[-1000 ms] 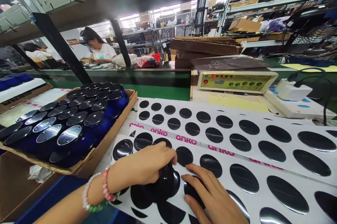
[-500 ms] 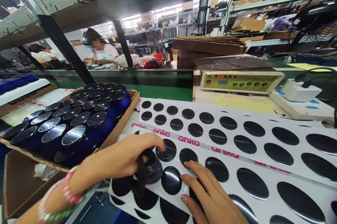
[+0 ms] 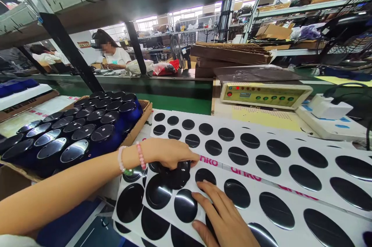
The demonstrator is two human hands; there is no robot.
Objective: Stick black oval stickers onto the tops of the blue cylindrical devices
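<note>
My left hand [image 3: 171, 153] is curled over a dark glossy piece [image 3: 178, 175] above the white sheet's upper left part, its fingers closed round it; the exact shape of the piece is partly hidden. Rows of black glossy discs [image 3: 186, 205] cover the white sheets [image 3: 221, 167], which lie overlapping on the table. My right hand [image 3: 223, 216] rests on the nearer sheet with its fingers spread, just right of a black disc, holding nothing. Pink lettering runs between the rows of discs.
A cardboard tray [image 3: 138, 123] of dark blue, black-topped cylinders [image 3: 74, 151] stands at the left. Behind the sheets are a control box [image 3: 266, 96] and a white plug [image 3: 334, 105]. Cardboard [image 3: 229, 53] is stacked farther back. A person [image 3: 114, 57] sits across the green surface.
My left hand has moved up and right over the sheet with the dark piece, uncovering a disc below. My right hand has shifted slightly down and left.
</note>
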